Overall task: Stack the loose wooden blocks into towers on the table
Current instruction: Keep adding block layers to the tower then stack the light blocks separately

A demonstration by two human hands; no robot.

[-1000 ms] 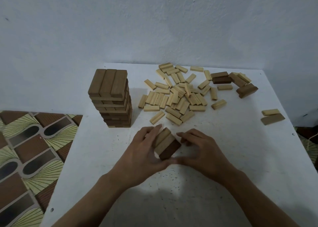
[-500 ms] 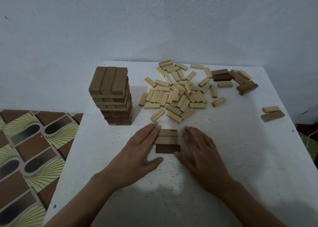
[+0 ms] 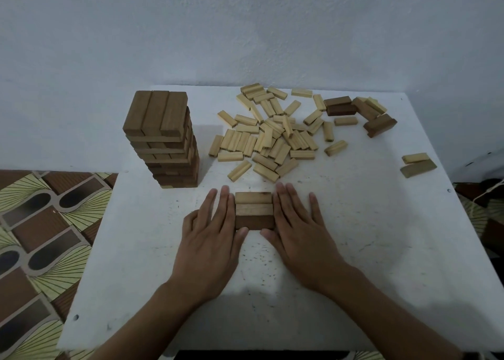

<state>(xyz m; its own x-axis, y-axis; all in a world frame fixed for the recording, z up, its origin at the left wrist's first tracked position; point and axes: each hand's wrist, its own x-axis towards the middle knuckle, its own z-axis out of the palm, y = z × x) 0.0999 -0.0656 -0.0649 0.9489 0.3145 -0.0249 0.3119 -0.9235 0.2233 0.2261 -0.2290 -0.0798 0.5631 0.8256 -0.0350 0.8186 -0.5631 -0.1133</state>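
One tower (image 3: 163,138) stands finished at the worktop's (image 3: 354,250) left. Flat, straight-fingered left hand (image 3: 210,239) and right hand (image 3: 300,231) square a three-block row (image 3: 254,210) between them; the loose pile (image 3: 272,136) behind remains unstacked.

You're facing a plain, pale wall (image 3: 245,32), roughly textured, in dim, cool light. Below you sits a white table (image 3: 354,250), its top speckled and scuffed, its far edge up near that wall. On your left, the floor (image 3: 41,237) shows a brown, black and yellow-green pattern.
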